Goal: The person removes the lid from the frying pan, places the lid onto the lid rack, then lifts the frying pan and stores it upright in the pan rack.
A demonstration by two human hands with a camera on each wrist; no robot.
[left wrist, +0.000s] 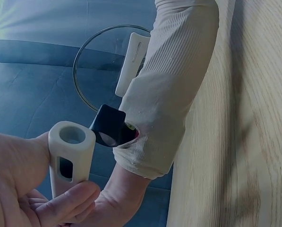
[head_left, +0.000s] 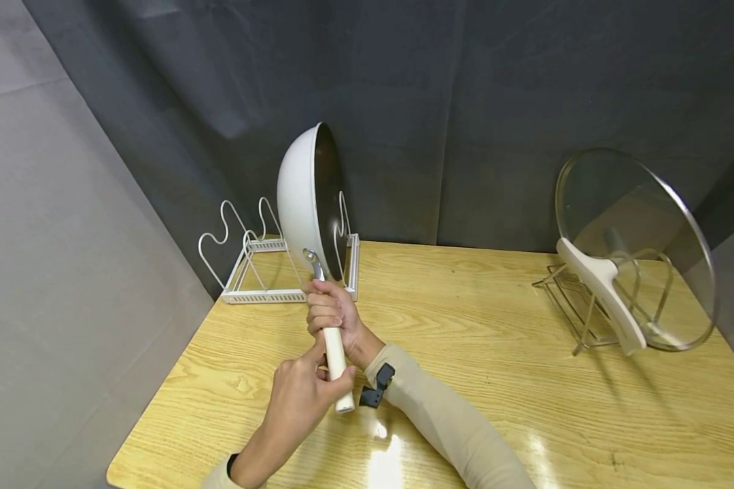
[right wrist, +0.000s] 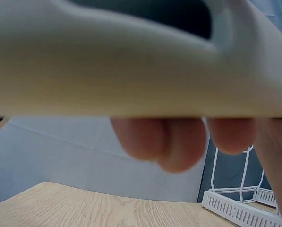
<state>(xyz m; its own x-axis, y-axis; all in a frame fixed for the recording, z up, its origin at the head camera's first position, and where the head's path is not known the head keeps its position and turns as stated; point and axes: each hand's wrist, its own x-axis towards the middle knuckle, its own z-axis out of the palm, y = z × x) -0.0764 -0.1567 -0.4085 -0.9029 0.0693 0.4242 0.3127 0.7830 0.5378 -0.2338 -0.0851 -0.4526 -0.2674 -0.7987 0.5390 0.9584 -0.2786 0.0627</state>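
A white wok (head_left: 296, 190) with a dark inside is tipped on its side, its opening facing right. It overlaps the right part of a white wire rack (head_left: 263, 297) in the head view. My right hand (head_left: 336, 312) grips the cream handle close to the metal joint. Lower down, my left hand (head_left: 300, 390) pinches the same handle near its end, thumb on one side and fingers on the other. The left wrist view shows the handle's end (left wrist: 72, 156) with its hole and slot. Across the right wrist view the handle (right wrist: 131, 75) fills the top, with fingertips (right wrist: 181, 146) beneath it.
At the right, a glass lid (head_left: 618, 197) with a cream handle leans in a small metal wire stand (head_left: 581, 319). Both racks stand on a wooden table (head_left: 452, 305). A dark curtain (head_left: 404, 102) hangs behind, and a grey one (head_left: 67, 238) borders the left side.
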